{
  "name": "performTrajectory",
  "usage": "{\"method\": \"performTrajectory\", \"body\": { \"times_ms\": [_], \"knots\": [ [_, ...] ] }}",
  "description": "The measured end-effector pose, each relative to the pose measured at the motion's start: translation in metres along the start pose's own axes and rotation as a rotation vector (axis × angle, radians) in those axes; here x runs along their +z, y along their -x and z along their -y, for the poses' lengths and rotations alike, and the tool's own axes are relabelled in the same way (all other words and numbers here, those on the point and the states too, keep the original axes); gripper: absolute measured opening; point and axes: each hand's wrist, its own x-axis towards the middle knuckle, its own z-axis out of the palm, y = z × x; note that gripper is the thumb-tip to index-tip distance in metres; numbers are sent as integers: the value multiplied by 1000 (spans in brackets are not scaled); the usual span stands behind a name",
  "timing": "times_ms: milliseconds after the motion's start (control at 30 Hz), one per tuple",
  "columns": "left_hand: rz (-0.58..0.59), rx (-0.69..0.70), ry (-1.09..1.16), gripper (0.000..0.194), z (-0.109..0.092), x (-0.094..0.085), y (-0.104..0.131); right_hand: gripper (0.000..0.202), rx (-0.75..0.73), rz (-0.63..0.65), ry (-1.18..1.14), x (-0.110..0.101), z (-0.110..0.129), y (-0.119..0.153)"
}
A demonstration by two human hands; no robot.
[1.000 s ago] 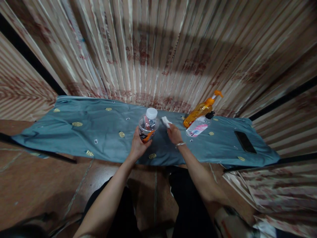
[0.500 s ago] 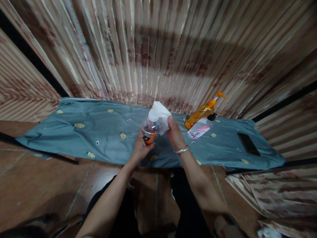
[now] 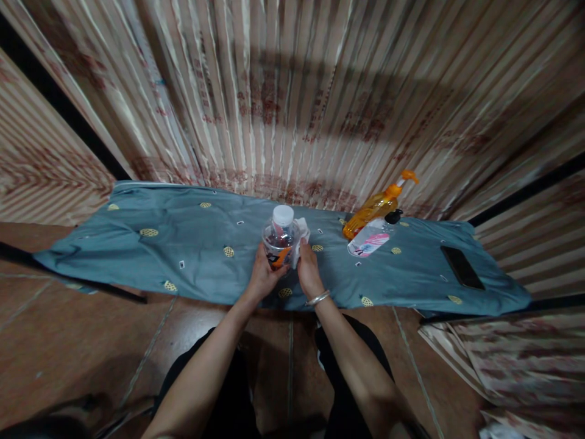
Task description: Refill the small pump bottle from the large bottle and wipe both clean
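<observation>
A clear bottle (image 3: pixel 280 239) with a white cap and an orange and black label stands upright near the middle of the cloth-covered table. My left hand (image 3: pixel 265 272) is wrapped round its lower left side. On the bottle's right side, my right hand (image 3: pixel 308 266) holds a white tissue (image 3: pixel 301 236) pressed against it. A silver bracelet circles the right wrist. Farther right lie an orange pump bottle (image 3: pixel 371 211) and, touching or close in front of it, a clear bottle with a black top and pink label (image 3: pixel 372 236).
The blue-green cloth (image 3: pixel 205 238) with a pineapple pattern covers the narrow table. A black phone (image 3: pixel 462 267) lies near its right end. Striped curtains (image 3: pixel 283 103) hang behind and at the sides. Dark metal poles (image 3: pixel 68 103) stand at both ends.
My right hand and the tissue have come down from the bottle's cap to its right side. The cap is now uncovered. My left hand still holds the bottle.
</observation>
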Motion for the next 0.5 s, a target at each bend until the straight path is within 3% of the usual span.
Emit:
{"method": "performTrajectory", "body": {
  "times_ms": [233,367,500],
  "knots": [
    [-24,124,-45,90,-10,4,5,61,-351,-11,250,4,47,-7],
    [35,112,-71,88,-11,0,10,59,-310,-16,153,-1,43,-18],
    [24,-25,-29,78,-7,-8,6,55,-142,17,47,0,14,-9]
  ]
}}
